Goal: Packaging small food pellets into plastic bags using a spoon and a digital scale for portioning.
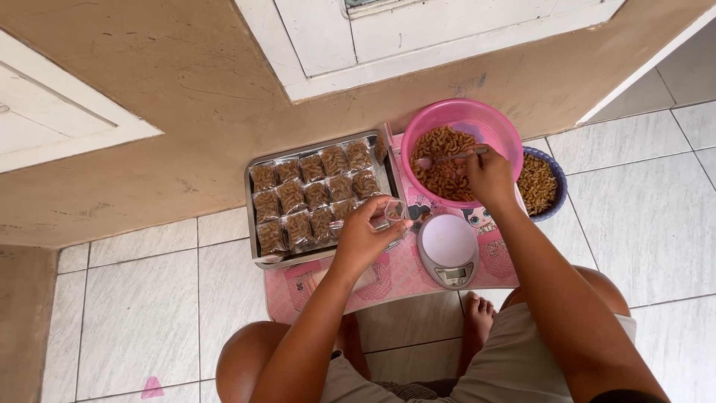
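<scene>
1. Just right of frame centre, the right hand [488,175] is closed around a spoon [456,157] handle, its bowl end lying on the brown snack pieces inside the pink bowl [501,128].
2. Left hand [365,237], at centre frame, pinches a small clear plastic bag [395,211] between thumb and fingertips; fingers curled, not fully shut. Bag mouth seems to face the bowl, and whether it is empty I cannot tell.
3. Bag hangs between the tray and the bowl, just above-left of the round white scale [448,249].
4. Risk: the bag is thin and limp with a small mouth, so a spoonful could miss and scatter pieces onto the pink mat [395,276] or the floor tiles [142,313].
5. Risk: the bag is held only by a pinch, so added weight could pull it out of the fingers.
6. Risk: an overloaded spoon may shed pieces between bowl and bag.
7. Snack pieces: brown, curly, ridged, dry-looking. Bowl: smooth glossy plastic, round.
8. Metal tray [252,216], centre-left: shiny, rectangular, raised rim, holding rows of filled clear packets [313,195] laid flat side by side.
9. Blue bowl [558,170], right of the pink one and touching or nearly so, holds more of the same snack.
10. Floor tiles pale and glossy; wall [149,75] above is rough tan plaster.
</scene>
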